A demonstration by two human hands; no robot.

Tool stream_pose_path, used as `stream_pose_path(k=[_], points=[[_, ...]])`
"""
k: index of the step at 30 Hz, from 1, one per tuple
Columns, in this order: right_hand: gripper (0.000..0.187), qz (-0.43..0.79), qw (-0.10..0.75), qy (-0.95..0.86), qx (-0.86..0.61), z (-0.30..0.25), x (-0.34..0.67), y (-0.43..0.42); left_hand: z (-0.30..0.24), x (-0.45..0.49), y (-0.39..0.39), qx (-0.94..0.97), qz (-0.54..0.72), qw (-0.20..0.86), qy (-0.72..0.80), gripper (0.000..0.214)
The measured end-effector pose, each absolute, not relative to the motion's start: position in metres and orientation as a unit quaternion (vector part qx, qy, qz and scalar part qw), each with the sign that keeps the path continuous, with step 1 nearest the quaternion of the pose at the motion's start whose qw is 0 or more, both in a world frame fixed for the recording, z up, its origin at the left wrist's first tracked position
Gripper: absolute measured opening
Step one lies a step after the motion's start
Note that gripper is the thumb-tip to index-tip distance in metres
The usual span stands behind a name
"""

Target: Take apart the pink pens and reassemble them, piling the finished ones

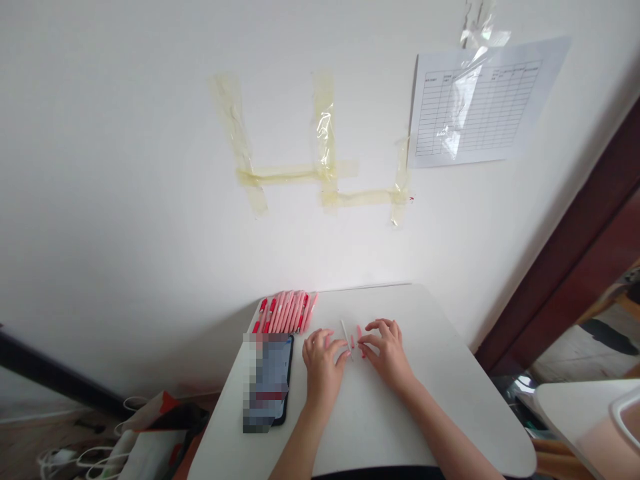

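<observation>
Both my hands hover low over the white table (395, 420), with small pen parts between them. My left hand (321, 360) has its fingers curved and apart, the thumb separate from the index finger; a bit of pink shows behind its fingers. Close to its fingertips lies a thin white pen refill (344, 329). My right hand (390, 350) brings thumb and index finger together at the tips; whatever may be between them is too small to make out. Beside those tips are a pink pen barrel (359, 331) and a short pink piece (353, 341).
A row of pink and red pens (285, 313) lies at the table's back left, by the wall (150, 167). In front of them is a phone (273, 380), partly pixelated. White cables (100, 460) and bags are at lower left; another white surface (575, 407) stands at right.
</observation>
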State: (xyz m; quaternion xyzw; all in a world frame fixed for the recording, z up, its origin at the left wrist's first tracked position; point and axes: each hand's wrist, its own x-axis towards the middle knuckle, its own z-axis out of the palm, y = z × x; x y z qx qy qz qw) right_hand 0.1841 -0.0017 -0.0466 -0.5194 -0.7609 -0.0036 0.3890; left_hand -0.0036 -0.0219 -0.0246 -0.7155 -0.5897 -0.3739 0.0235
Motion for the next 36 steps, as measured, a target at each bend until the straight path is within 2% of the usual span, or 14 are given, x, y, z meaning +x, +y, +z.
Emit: stream_pose_path(k=[14, 21, 27, 36], points=[[0.012, -0.005, 0.381, -0.779, -0.498, -0.045, 0.181, -0.003, -0.032, -0.002, -0.018, -0.729, -0.372, 0.023, -0.574, 0.009], [0.024, -0.013, 0.405, -0.761, -0.506, -0.048, 0.182, -0.002, -0.025, -0.005, -0.021, -0.687, -0.38, 0.06, -0.616, 0.009], [0.015, -0.004, 0.41, -0.747, -0.523, -0.047, 0.182, -0.003, -0.023, -0.008, -0.02, -0.667, -0.379, 0.084, -0.636, 0.008], [0.016, 0.014, 0.405, -0.744, -0.532, -0.046, 0.183, -0.003, -0.02, -0.006, -0.021, -0.671, -0.333, 0.07, -0.659, 0.005]])
